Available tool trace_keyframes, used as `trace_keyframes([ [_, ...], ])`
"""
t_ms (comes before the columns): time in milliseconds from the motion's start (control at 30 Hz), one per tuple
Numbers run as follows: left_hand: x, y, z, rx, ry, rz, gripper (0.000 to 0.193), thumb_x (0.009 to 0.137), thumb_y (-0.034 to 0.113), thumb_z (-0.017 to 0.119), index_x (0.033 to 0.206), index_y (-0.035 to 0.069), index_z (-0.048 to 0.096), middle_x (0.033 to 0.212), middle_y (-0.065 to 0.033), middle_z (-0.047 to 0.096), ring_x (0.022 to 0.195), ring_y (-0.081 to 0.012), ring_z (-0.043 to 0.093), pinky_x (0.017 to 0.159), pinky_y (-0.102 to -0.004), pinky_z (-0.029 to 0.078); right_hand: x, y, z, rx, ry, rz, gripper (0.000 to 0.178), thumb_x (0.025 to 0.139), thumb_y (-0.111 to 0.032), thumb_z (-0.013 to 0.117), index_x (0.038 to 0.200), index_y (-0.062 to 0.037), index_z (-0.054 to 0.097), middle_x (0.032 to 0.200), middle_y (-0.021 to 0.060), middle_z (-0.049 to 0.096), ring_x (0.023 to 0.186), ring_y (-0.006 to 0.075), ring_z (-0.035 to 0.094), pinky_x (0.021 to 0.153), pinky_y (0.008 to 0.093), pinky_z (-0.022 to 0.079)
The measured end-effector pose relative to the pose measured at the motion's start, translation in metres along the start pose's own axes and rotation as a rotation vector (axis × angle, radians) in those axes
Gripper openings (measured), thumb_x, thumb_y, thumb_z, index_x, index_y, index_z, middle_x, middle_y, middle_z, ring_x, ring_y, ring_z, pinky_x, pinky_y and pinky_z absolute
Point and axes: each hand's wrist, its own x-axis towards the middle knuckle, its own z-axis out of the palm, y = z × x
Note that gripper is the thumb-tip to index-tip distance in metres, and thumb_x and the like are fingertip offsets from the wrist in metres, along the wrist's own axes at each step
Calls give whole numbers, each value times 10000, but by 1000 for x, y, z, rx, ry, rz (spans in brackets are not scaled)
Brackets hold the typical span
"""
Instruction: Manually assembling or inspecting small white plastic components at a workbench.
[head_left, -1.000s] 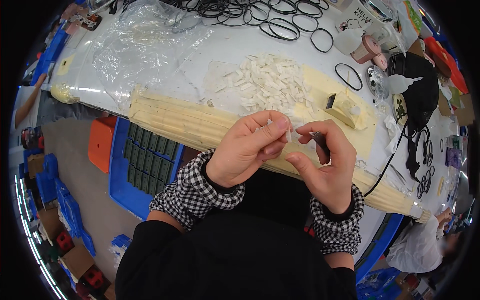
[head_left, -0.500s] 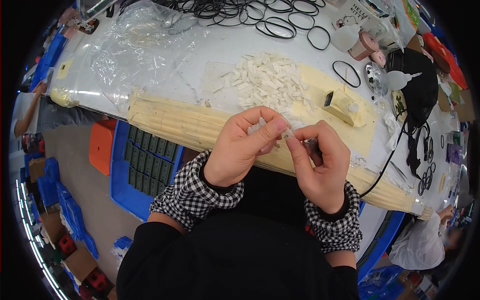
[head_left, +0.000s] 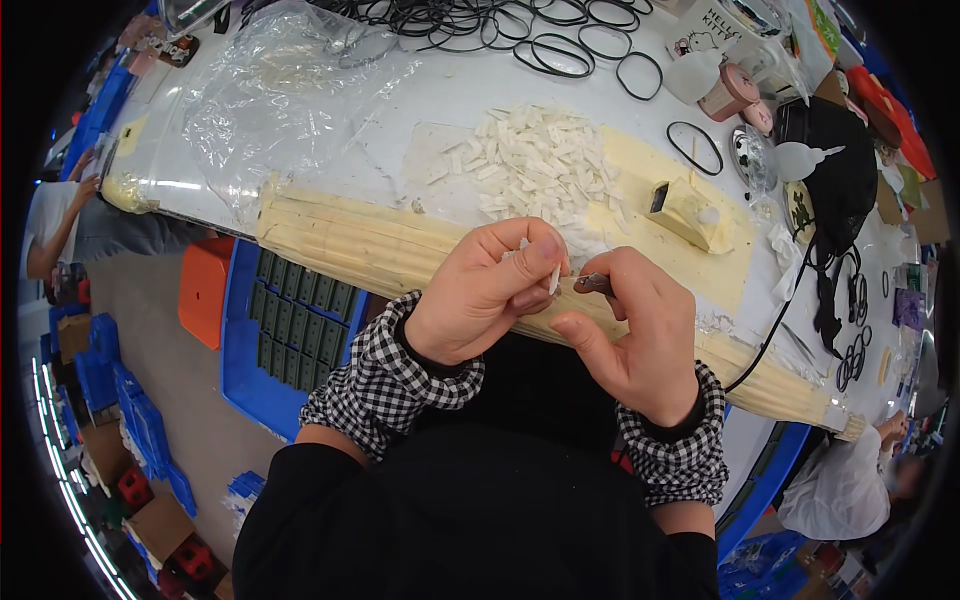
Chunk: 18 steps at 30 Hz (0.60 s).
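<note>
Between the thumb and fingers of my left hand (head_left: pixel 470 300) is a small white strip (head_left: pixel 555 280), its end sticking out downward; more white bits show behind the thumb. My right hand (head_left: pixel 645 335) is just to the right, its thumb spread away below. A small dark metal tool (head_left: pixel 596 284) sits at its curled fingers, mostly hidden, and its exact kind cannot be made out. Both hands hover over the table's padded cream front edge (head_left: pixel 350 235). Beyond them lies a heap of small white strips (head_left: pixel 540 160), partly on a yellow sheet (head_left: pixel 722 275).
A yellow taped block (head_left: pixel 690 215) stands right of the heap. Black rubber rings (head_left: pixel 555 55) lie at the back, beside a clear plastic bag (head_left: pixel 270 110). A blue crate (head_left: pixel 240 370) of dark green parts stands below left, near an orange stool (head_left: pixel 203 290). Other people sit at both sides.
My right hand has drawn slightly away from my left, and its thumb has opened downward. The white strip in my left hand now points down. The heap has not visibly changed.
</note>
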Motion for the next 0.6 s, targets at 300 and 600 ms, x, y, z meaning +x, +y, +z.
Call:
trace_keyframes([
  [300, 1, -3, -1, 62, -8, 44, 174, 951, 212, 587, 872, 57, 582, 744, 38, 508, 606, -39, 385, 582, -194, 335, -2, 1, 5, -216, 18, -10, 365, 799, -398, 678, 758, -82, 502, 634, 41, 502, 546, 226, 544, 471, 324, 411],
  [600, 1, -3, -2, 66, -26, 69, 165, 946, 201, 595, 876, 52, 587, 731, 37, 510, 600, -39, 386, 578, -199, 337, -1, -1, 6, -253, 25, -9, 368, 812, -422, 653, 763, -88, 504, 643, 39, 504, 553, 228, 549, 468, 327, 410],
])
